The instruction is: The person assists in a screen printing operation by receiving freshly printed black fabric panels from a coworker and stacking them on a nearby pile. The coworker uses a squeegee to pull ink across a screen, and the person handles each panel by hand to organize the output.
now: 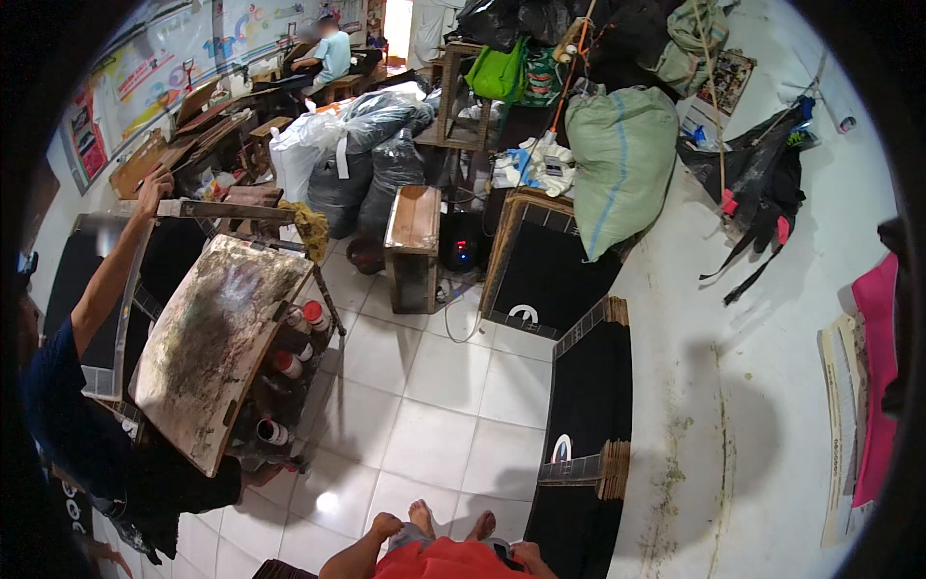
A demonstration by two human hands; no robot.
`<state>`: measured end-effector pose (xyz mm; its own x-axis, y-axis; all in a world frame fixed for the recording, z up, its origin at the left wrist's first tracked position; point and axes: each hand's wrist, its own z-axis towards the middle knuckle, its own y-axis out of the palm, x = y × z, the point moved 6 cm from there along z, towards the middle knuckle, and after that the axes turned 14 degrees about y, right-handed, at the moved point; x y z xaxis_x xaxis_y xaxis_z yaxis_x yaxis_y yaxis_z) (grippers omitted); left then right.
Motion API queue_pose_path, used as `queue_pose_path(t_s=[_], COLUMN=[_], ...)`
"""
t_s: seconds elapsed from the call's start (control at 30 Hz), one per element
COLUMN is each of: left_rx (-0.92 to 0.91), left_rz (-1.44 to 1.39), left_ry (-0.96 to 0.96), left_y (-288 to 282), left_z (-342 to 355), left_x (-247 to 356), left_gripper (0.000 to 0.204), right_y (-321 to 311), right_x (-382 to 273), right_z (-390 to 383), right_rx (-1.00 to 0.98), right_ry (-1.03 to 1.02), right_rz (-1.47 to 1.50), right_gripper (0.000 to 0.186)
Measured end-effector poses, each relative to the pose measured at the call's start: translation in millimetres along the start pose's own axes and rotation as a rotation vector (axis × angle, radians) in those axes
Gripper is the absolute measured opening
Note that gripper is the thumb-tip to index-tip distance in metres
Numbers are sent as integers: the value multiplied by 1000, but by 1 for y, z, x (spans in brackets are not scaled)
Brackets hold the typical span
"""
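Note:
My left hand (387,525) is low in the view beside my grey shorts and red shirt, its fingers curled in; I see nothing in it. My right hand (527,553) hangs at my other side, with its fingers mostly hidden. Nearest to it, on the right, lie stacked boards (590,372) covered in black cloth, some with a white curved print. Left of me stands a stained, tilted work board (217,338) on a stand, with several jars (287,363) on a shelf below it.
A co-worker in a dark shirt (72,415) reaches past the tilted board at left. A wooden box stool (415,241) stands ahead, with black bags (371,179) behind. A big green sack (622,159) rests by the right wall. Another person (333,56) sits far back.

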<state>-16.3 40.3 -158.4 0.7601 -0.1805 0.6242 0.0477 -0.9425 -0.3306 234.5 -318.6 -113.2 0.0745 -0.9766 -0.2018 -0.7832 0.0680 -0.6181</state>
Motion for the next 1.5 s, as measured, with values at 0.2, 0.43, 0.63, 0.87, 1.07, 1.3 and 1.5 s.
queue_pose_path(t_s=[0.2, 0.43, 0.63, 0.87, 1.07, 1.3, 1.5], left_rx=[180, 302, 264, 353, 441, 421, 466], left_rz=[-189, -193, -164, -70, -159, -42, -133], left_ry=[-41, 44, -1, -167, -196, -63, -166], left_y=[-62, -61, 23, 55, 67, 76, 69], left_z=[-7, -14, -16, -54, -71, -55, -89], left_x=[12, 15, 7, 23, 42, 40, 67], left_gripper=[19, 21, 20, 35, 35, 35, 34], right_y=[8, -9, -41, -47, -42, -55, -66], right_x=[-9, -30, -45, 0, 20, 11, 4], right_z=[32, 70, 76, 104, 128, 110, 84], right_rx=[-17, -203, -517, -429, -465, 26, 100], right_ry=[135, 178, 180, 105, -280, -875, -1039], right_rz=[93, 571, 836, 616, 176, -639, -595], right_gripper=[20, 11, 18, 27, 28, 24, 33])
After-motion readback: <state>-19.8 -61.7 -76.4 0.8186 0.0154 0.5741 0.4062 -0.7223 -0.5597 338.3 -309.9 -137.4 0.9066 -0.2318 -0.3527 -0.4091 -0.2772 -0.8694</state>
